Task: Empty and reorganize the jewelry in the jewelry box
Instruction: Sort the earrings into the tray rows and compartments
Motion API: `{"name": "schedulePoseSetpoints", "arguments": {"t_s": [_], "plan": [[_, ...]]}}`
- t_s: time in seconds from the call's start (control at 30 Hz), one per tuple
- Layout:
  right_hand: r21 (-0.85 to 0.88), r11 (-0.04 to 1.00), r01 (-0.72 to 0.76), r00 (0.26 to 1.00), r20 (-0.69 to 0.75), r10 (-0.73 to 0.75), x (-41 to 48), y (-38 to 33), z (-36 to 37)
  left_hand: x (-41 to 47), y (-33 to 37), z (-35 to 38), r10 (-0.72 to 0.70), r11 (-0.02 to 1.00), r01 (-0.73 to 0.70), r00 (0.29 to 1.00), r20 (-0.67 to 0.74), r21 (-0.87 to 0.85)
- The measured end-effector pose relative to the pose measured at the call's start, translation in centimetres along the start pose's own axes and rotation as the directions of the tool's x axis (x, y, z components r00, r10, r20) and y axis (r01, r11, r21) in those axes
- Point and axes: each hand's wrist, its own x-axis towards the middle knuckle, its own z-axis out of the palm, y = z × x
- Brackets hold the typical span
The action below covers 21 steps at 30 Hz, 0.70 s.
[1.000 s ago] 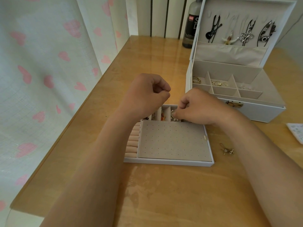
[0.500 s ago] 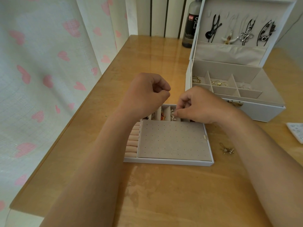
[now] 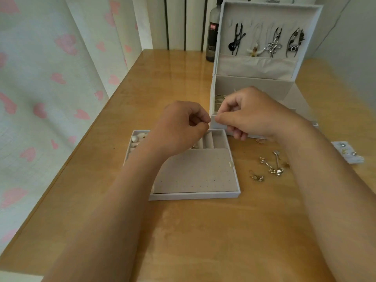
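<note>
The grey jewelry tray (image 3: 193, 196) lies on the wooden table, with a dotted earring pad (image 3: 195, 171) in front and ring rolls (image 3: 208, 141) behind. My left hand (image 3: 181, 127) hovers over its back part, thumb and forefinger pinched together. My right hand (image 3: 250, 112) is raised in front of the open jewelry box (image 3: 254, 82), its pinched fingertips almost meeting the left ones. Between them they pinch a tiny earring, mostly hidden by the fingers. Several dark and silver pieces hang inside the box lid (image 3: 270, 43).
Loose gold earrings (image 3: 270, 165) lie on the table right of the tray, another earring (image 3: 257, 178) nearer me. A small card with studs (image 3: 345, 153) sits at the far right. A dark bottle (image 3: 212, 37) stands behind the box. A heart-print curtain (image 3: 50, 88) runs along the left edge.
My right hand has lifted from the tray's back compartments up toward the box front, fingertips still pinched. The left hand stays over the tray. The view has tilted, showing more loose earrings.
</note>
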Motion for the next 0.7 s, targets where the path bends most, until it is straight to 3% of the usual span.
{"name": "schedulePoseSetpoints", "arguments": {"t_s": [0.3, 0.53, 0.7], "plan": [[-0.069, 0.993, -0.097, 0.995, -0.040, 0.094, -5.9, 5.6, -3.9, -0.2, 6.0, 6.0, 0.237, 0.940, -0.290, 0.935, 0.263, 0.182], [-0.091, 0.993, -0.077, 0.995, -0.075, 0.071, -8.5, 10.1, -4.8, -0.1, 7.5, 9.7, 0.058, 0.853, -0.273, 0.897, 0.439, 0.444], [-0.171, 0.985, -0.031, 0.997, -0.081, 0.017, -8.8, 11.9, -4.9, 0.1, 6.8, 10.8, 0.054, 0.832, -0.299, 0.882, 0.468, 0.467]]}}
